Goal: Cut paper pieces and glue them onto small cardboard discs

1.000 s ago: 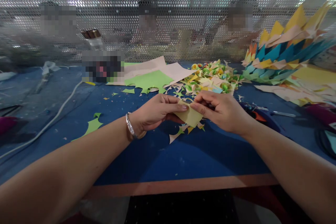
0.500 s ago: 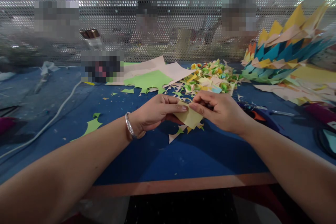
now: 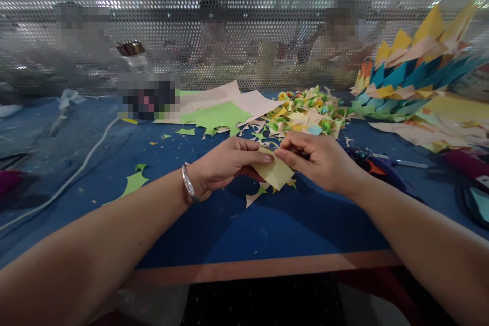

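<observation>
Left hand (image 3: 233, 163) and right hand (image 3: 321, 163) pinch the yellow paper (image 3: 275, 170) between their fingers, nearer than the paper-scrap pile (image 3: 311, 112) on the blue counter (image 3: 214, 234).

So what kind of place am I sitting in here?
Probably a shared craft workshop or classroom: a blue table strewn with paper scraps, a stacked, pointed paper piece, and blurred people beyond the perforated screen.

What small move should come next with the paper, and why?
Probably slide the right hand slightly along the upper edge of the yellow paper: its fingertips are at that edge, the left hand steadies the other side, and the lower corner is free.
</observation>
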Demonstrator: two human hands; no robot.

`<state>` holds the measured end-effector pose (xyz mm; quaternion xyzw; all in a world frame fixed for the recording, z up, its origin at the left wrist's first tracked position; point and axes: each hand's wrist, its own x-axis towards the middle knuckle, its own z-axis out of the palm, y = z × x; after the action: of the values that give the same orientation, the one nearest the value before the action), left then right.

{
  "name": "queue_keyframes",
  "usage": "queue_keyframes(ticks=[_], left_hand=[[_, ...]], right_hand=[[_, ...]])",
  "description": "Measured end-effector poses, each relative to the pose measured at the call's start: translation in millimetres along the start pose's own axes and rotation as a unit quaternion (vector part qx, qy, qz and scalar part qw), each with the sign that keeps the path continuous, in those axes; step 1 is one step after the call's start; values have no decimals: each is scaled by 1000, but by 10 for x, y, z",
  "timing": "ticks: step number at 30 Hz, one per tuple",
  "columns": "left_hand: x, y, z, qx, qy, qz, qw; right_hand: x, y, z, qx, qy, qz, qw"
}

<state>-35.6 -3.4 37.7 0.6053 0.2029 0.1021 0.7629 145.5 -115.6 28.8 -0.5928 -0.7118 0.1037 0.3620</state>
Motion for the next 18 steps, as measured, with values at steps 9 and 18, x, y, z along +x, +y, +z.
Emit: queue_keyframes(ticks=[9,18], left_hand=[[1,-18,-14,17,13,6,1000],[-24,28,16,54,37,-3,998]], right_hand=[[-1,10,6,-10,1,-3,1000],[5,-5,-2,-29,14,-5,999]])
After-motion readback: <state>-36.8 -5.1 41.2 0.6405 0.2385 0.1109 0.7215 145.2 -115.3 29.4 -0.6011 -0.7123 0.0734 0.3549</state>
